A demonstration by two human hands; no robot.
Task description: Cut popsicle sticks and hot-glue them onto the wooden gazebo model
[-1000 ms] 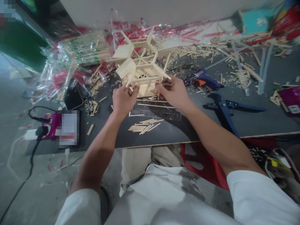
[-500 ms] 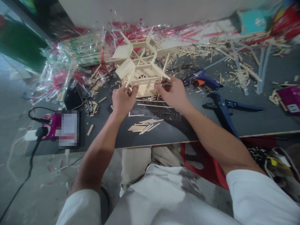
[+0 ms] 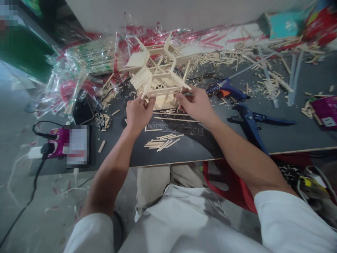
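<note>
A pale wooden stick model (image 3: 161, 75) with a six-sided frame and beams sticking outward stands on the dark table. My left hand (image 3: 140, 110) is closed on its near left corner, thumb at the front. On the near right corner my right hand (image 3: 196, 103) also grips the model, its fingers partly hidden behind the thumb and the sticks. Just in front of the hands lies a clear ruler (image 3: 179, 128) with a few long sticks beside it. Closer to me is a small pile of short sticks (image 3: 162, 143).
Right of the model lie a blue glue gun (image 3: 230, 89) and a blue cutter (image 3: 249, 123). Clear glue sticks (image 3: 292, 79) and wood scraps (image 3: 223, 58) spread behind. At left are a phone (image 3: 77, 146), a purple power strip (image 3: 56, 142) and plastic wrapping (image 3: 65, 80).
My right hand has shifted very slightly at the model's right corner. The model and my left hand stay practically where they were.
</note>
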